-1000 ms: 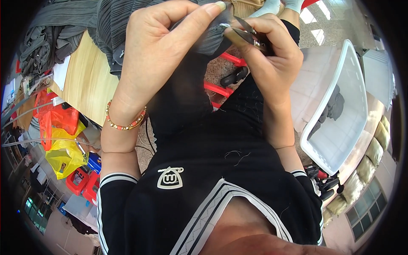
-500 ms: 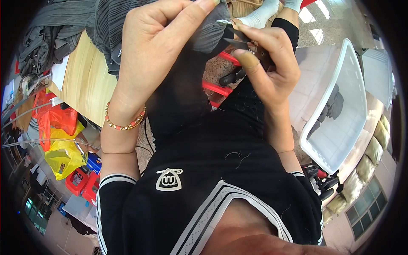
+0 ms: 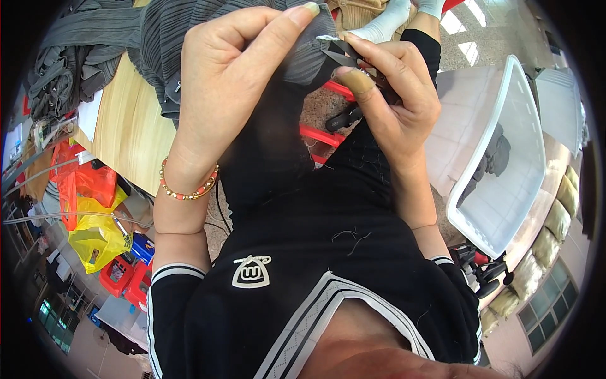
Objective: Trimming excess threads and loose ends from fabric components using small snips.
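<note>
1. Grey ribbed fabric [image 3: 308, 58], one piece, hangs in front of me above my lap, a white thread tuft [image 3: 326, 38] at its edge.
2. My left hand [image 3: 228, 71] has the fabric pinched between thumb and fingers.
3. My right hand [image 3: 402, 83] is closed around one pair of snips [image 3: 343, 57]; the two dark blades stand parted, points just beside the tuft. I cannot tell whether they touch it. One tan cover [image 3: 358, 81] wraps my thumb.
4. My two hands are apart, though near each other.
5. One beaded bracelet [image 3: 188, 195] circles my left wrist.
6. Beyond the fabric I see two pale socks [image 3: 386, 23].
7. To my left stand one pale wooden table [image 3: 123, 120], one red bag [image 3: 95, 183] and one yellow bag [image 3: 98, 239].
8. To my right is one white tub [image 3: 519, 189] with dark grey cloth [image 3: 499, 156] inside; I cannot count its pieces.
</note>
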`<state>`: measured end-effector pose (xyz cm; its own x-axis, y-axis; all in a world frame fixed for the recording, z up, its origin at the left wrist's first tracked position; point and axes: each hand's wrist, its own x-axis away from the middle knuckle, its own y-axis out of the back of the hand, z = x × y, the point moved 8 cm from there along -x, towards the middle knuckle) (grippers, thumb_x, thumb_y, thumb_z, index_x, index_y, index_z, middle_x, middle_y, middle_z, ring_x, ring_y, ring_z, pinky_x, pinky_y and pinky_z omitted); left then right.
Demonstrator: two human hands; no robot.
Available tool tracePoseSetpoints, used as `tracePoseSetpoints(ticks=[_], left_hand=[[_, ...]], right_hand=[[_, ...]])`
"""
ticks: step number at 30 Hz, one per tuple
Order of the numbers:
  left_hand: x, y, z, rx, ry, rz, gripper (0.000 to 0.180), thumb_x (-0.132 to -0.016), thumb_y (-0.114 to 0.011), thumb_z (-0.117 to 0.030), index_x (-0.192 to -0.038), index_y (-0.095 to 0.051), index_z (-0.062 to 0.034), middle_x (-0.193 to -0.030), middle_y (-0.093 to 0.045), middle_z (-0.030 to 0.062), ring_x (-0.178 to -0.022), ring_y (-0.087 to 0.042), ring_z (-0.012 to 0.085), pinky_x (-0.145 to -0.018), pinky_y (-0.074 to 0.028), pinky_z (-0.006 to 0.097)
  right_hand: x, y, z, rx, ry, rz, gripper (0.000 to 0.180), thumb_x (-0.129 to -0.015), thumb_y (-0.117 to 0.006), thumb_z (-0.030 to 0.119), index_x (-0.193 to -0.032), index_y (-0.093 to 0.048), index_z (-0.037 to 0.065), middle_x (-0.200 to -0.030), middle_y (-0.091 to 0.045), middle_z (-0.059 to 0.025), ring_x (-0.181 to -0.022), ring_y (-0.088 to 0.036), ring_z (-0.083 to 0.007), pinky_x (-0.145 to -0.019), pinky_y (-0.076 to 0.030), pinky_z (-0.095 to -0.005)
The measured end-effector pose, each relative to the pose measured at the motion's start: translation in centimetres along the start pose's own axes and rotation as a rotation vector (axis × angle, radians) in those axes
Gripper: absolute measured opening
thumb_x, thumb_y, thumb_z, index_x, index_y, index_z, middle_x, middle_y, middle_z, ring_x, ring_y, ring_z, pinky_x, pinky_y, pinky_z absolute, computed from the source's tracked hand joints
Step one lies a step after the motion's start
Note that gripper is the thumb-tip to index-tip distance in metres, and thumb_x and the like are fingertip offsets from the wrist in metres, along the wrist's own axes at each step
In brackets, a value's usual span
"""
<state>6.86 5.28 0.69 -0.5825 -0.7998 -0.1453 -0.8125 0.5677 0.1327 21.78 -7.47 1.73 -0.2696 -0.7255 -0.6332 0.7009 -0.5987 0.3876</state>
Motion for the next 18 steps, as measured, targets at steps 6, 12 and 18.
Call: tracePoseSetpoints(ticks=[6,12,18], left_hand=[[-0.07,0.1,0.09,-0.001,-0.012,-0.007,0.019,-0.099,-0.066,-0.008,-0.111,-0.075,0.0035,-0.097,-0.074,0.0044,-0.088,-0.064,0.0045,-0.08,-0.047,0.017],[-0.06,0.04,-0.05,0.005,-0.027,-0.017,0.019,-0.099,-0.066,-0.007,-0.111,-0.075,0.0037,-0.097,-0.074,0.0045,-0.088,-0.064,0.0045,-0.081,-0.048,0.017],[0.02,-0.14,-0.06,-0.029,-0.012,0.006,0.018,-0.098,-0.066,-0.007,-0.11,-0.075,0.0036,-0.096,-0.074,0.0041,-0.087,-0.064,0.0043,-0.079,-0.047,0.017]], right_hand=[[-0.07,0.08,0.14,0.03,0.026,-0.008,0.044,-0.07,-0.088,0.008,-0.112,-0.076,0.005,-0.086,-0.063,-0.0055,-0.071,-0.059,-0.0143,-0.062,-0.047,-0.0251],[-0.19,0.39,0.45,-0.001,0.058,-0.028,0.043,-0.07,-0.088,0.008,-0.112,-0.076,0.005,-0.084,-0.062,-0.005,-0.07,-0.058,-0.0134,-0.061,-0.046,-0.0248],[-0.27,0.08,0.23,0.012,0.041,-0.017,0.043,-0.071,-0.088,0.009,-0.112,-0.076,0.006,-0.084,-0.061,-0.004,-0.068,-0.056,-0.0116,-0.059,-0.045,-0.0247]])
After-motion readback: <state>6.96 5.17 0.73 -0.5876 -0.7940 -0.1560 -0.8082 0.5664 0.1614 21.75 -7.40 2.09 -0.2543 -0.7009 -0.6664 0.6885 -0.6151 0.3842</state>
